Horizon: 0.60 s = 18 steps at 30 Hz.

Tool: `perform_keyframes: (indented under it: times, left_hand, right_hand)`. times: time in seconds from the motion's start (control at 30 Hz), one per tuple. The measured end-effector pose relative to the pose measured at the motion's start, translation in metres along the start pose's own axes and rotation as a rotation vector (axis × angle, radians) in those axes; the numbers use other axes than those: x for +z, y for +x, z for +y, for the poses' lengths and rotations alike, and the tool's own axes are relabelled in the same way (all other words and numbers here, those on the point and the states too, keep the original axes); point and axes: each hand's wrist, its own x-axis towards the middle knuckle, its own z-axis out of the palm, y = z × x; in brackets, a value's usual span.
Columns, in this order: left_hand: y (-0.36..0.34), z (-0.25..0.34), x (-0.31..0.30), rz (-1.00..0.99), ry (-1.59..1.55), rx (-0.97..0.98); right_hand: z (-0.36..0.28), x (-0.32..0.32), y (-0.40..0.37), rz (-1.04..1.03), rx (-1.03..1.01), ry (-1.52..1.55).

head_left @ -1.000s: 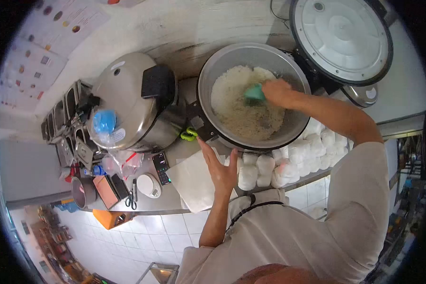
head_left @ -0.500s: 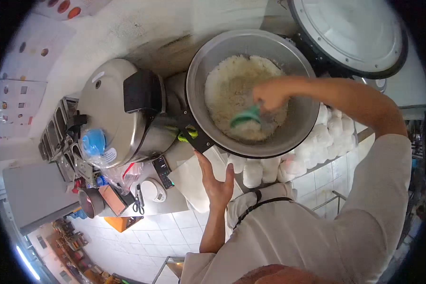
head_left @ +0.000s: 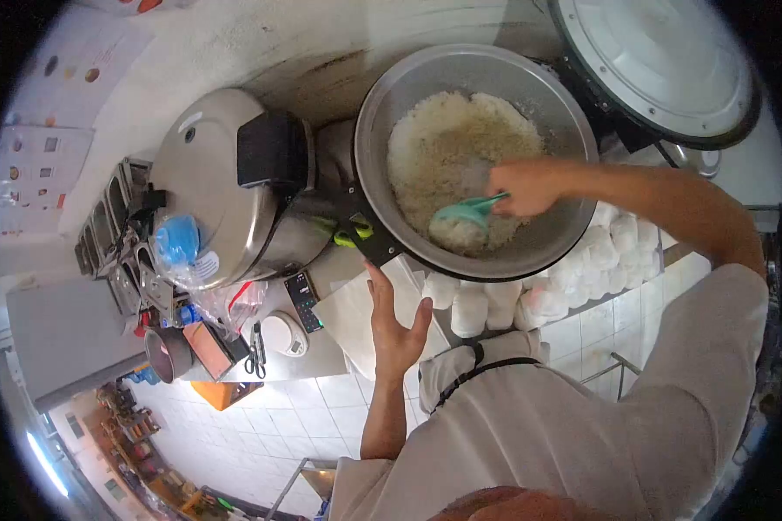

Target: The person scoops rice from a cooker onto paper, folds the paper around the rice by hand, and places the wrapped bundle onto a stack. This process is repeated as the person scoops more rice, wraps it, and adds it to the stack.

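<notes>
A large metal pot [head_left: 375, 148] with white rice [head_left: 426, 130] in it stands open near the middle of the view. Inside it my right hand [head_left: 523, 188] grips the handle of a green scoop [head_left: 471, 210], whose bowl holds rice. My left hand [head_left: 397, 334] is held with fingers spread and thumb apart, its fingertips by the black bracket at the pot's lower left edge, over white sheets. Whether those fingertips touch the bracket cannot be made out. Several white wrapped bundles [head_left: 469, 311] lie below and right of the pot.
Left of the pot is a closed steel cooker [head_left: 204, 174] with a blue scoop [head_left: 176, 240] on its lid. A remote [head_left: 303, 301], a white scale [head_left: 284, 333], scissors [head_left: 255, 352] and a small pot [head_left: 167, 353] lie along the counter. An open round lid [head_left: 656, 65] is at upper right.
The green scoop now shows clearly with rice in it, where it was blurred before. The whole view has shifted slightly. My left hand keeps its spread pose near the bracket.
</notes>
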Motion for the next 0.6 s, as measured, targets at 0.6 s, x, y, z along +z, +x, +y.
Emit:
perform_keyframes:
  times: [0.6]
  left_hand:
    - [-0.099,-0.096,0.003,0.149,0.176,-0.252]
  right_hand:
    - [-0.079,0.019,-0.094,0.289,0.031,0.912]
